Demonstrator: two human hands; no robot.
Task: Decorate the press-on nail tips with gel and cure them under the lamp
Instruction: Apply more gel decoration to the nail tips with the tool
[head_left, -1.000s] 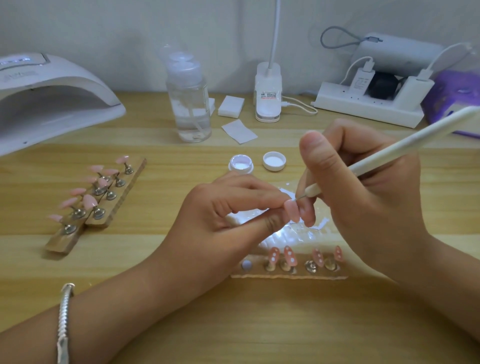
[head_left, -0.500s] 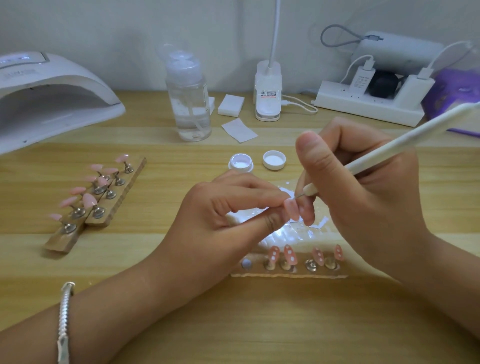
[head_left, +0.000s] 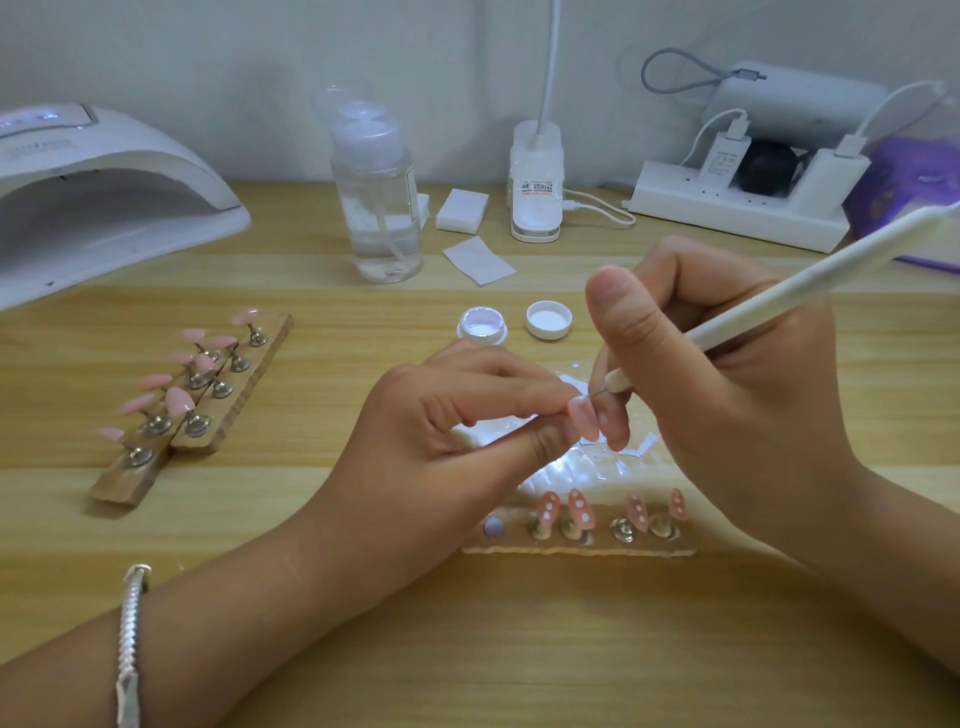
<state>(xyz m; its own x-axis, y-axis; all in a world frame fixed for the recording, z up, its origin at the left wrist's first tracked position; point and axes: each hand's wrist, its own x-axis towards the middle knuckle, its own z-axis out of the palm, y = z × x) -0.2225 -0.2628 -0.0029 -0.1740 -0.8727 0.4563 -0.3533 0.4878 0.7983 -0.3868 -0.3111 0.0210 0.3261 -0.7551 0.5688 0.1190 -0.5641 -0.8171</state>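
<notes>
Nail tip (head_left: 582, 417) L hand (head_left: 447, 431), pen (head_left: 779, 295) R hand (head_left: 727, 410)

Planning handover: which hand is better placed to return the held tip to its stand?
Left hand likely: it pinches the nail tip near the free spot on the stand; right hand grips the pen.

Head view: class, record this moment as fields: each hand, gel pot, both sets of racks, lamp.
Left hand: pinches one pink tip
Right hand: holds pen, its point at that tip
Gel pot: open, cap beside it
Front rack: four dotted tips
Left racks: plain tips, pink
Lamp: far left on the table
</notes>
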